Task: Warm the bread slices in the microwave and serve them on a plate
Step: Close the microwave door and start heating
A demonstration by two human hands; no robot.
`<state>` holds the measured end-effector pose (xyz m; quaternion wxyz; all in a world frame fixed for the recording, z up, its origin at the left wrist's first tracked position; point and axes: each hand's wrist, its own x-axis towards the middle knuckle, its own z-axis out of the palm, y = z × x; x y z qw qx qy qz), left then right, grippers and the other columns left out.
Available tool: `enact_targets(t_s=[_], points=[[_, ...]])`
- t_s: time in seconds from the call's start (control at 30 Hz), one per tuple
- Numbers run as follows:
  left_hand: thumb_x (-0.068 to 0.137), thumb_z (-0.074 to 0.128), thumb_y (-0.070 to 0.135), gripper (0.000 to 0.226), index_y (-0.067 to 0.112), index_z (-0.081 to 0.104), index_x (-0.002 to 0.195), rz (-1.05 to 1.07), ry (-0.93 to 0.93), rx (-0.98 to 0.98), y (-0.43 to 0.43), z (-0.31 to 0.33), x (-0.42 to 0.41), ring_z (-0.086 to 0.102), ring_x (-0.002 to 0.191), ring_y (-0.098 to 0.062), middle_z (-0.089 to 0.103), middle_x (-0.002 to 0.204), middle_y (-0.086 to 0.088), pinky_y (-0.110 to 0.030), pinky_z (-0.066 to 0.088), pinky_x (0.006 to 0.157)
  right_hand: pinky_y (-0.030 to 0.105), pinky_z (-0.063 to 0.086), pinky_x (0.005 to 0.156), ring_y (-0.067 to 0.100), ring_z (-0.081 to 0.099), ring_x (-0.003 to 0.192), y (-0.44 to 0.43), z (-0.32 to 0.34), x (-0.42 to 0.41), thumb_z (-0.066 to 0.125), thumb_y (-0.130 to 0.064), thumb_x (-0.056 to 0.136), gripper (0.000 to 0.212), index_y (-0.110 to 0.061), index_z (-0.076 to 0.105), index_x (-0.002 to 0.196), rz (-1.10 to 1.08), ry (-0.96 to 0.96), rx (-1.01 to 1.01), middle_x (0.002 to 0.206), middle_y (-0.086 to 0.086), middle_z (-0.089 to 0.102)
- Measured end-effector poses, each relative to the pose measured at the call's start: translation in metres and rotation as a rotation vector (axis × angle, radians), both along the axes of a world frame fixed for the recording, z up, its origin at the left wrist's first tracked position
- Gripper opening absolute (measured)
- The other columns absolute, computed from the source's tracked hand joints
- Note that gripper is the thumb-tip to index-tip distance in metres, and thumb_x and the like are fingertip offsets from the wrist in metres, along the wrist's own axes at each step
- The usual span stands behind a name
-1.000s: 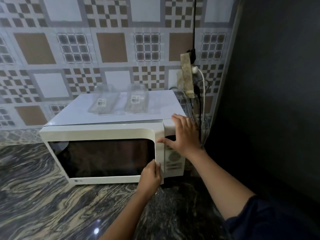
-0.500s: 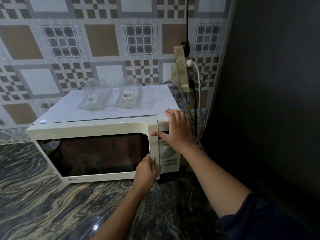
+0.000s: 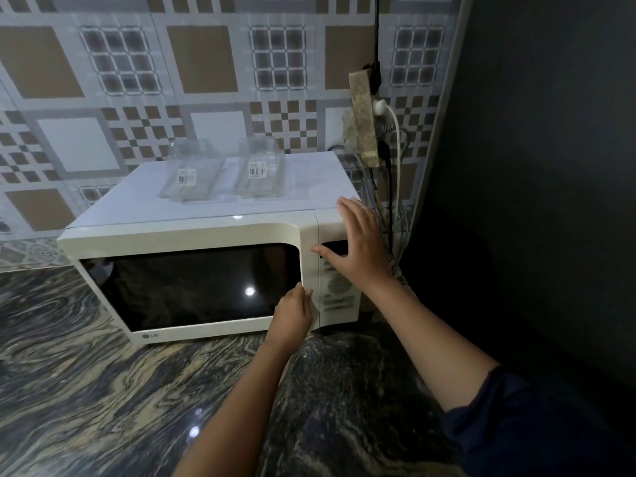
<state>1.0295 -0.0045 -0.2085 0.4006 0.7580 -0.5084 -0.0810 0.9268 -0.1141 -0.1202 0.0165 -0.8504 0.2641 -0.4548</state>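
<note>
Left hand (image 3: 292, 313): fingers curled round the right edge of the microwave door (image 3: 192, 287), low on that edge.
Right hand (image 3: 359, 246): fingers straight and spread, palm laid against the upper part of the control panel (image 3: 339, 299), fingertips reaching the top front corner; it holds nothing.
Dark blue sleeve (image 3: 516, 425): on the right arm.
Microwave (image 3: 309, 180): white, stands on the table (image 3: 86, 390) with its back near the tiled wall (image 3: 206, 63). The door seems closed or at most barely ajar; the seam is hard to judge from this angle. The door window is dark and reflective, so what lies inside cannot be told.
On the microwave top: a clear container (image 3: 187, 180) and a second clear container (image 3: 260, 173), side by side, each with a barcode label.
Table: dark stone with pale swirling veins.
Right of the microwave: power strip (image 3: 361, 122) on the wall, white plug (image 3: 380, 106) in it, cables trailing down behind.
</note>
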Motion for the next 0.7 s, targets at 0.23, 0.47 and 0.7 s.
enact_targets(t_s=[0.23,0.47,0.7], points=[[0.1,0.035,0.023,0.027,0.004,0.054,0.101,0.007,0.019,-0.014,-0.002,-0.007,0.003,0.06,0.09,-0.032,0.064,0.101,-0.017,-0.029,0.042,0.069,0.034,0.021,0.117,0.025,0.017,0.143,0.011,-0.053,-0.025,0.072,-0.025,0.081,0.088,0.002,0.018,0.145,-0.057,-0.132,0.395,0.153,0.019,0.02],[0.1,0.035,0.022,0.027,0.003,0.055,0.103,0.004,0.031,-0.038,-0.006,-0.01,0.005,0.06,0.094,-0.034,0.064,0.105,-0.018,-0.035,0.047,0.073,0.03,0.038,0.1,0.024,0.041,0.13,0.005,-0.09,-0.025,0.076,-0.017,0.076,0.081,-0.011,0.03,0.143,-0.07,-0.032,0.653,0.14,0.01,0.043],[0.099,0.036,0.024,0.028,0.003,0.053,0.101,0.012,0.056,-0.028,-0.006,-0.012,0.005,0.06,0.092,-0.036,0.064,0.103,-0.019,-0.041,0.051,0.073,0.023,0.038,0.094,0.023,0.042,0.127,0.005,-0.099,-0.021,0.078,-0.008,0.071,0.085,-0.008,0.029,0.141,-0.019,-0.083,0.673,0.135,0.013,0.043]])
